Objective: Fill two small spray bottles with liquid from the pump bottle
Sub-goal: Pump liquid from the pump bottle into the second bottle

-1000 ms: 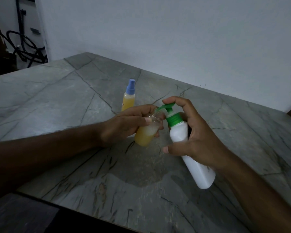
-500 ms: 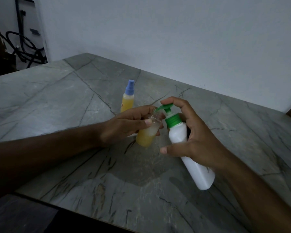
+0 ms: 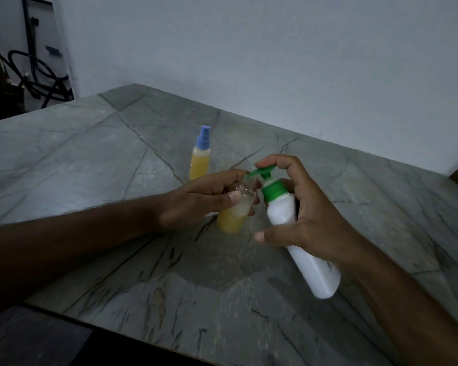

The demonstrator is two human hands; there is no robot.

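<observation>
Pump bottle (image 3: 280,211) tilted — base toward viewer, nozzle at open bottle (image 3: 234,212).

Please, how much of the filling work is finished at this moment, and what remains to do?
Done: one spray bottle stands capped on the table, full of yellow liquid. In hand: the left hand holds the open second bottle, roughly half full, while the right hand tilts the pump bottle, spout at its mouth, a finger on the pump head. Left: topping it up and capping it; no second cap is visible.

Capped spray bottle (image 3: 200,154) behind hands.
</observation>
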